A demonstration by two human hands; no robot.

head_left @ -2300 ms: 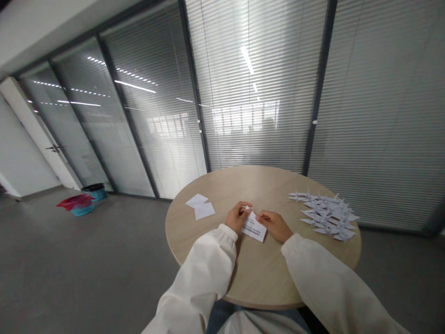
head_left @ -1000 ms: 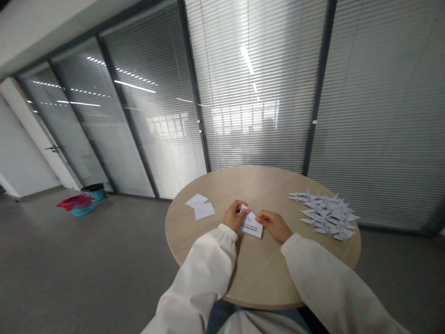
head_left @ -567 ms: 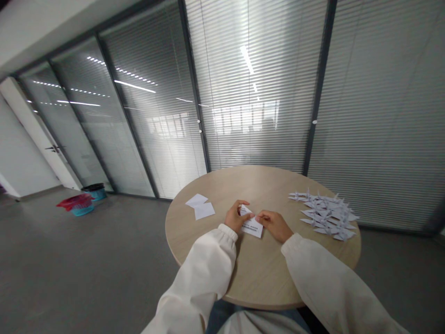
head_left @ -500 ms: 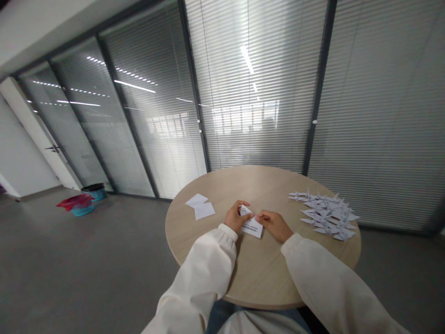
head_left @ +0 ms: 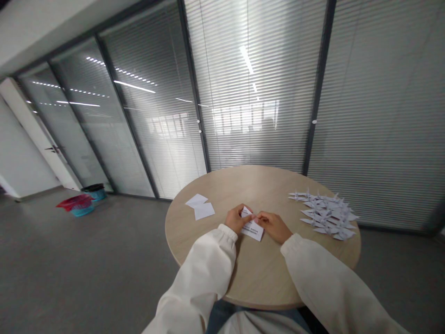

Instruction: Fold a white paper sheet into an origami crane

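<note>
A small white sheet of printed paper [head_left: 252,230] lies on the round wooden table [head_left: 264,273], partly folded, with lines of black text on it. My left hand [head_left: 238,219] pinches its upper left corner between fingers and thumb. My right hand [head_left: 271,224] comes in from the other side, its fingertips pressed on the paper's upper edge. To the left lie two loose white paper sheets [head_left: 200,207], overlapping. Several folded paper cranes [head_left: 327,214] form a heap at the table's right side.
The round table stands before a glass wall [head_left: 257,93] with slatted blinds. Far left on the grey floor are a blue basket with a red cloth [head_left: 77,203] and a dark-lidded bin [head_left: 93,191]. A white door [head_left: 38,139] stands beyond.
The paper has been folded further and sits lower under my hands. My fingertips have drawn closer together over it, and both hands now meet at its upper edge.
</note>
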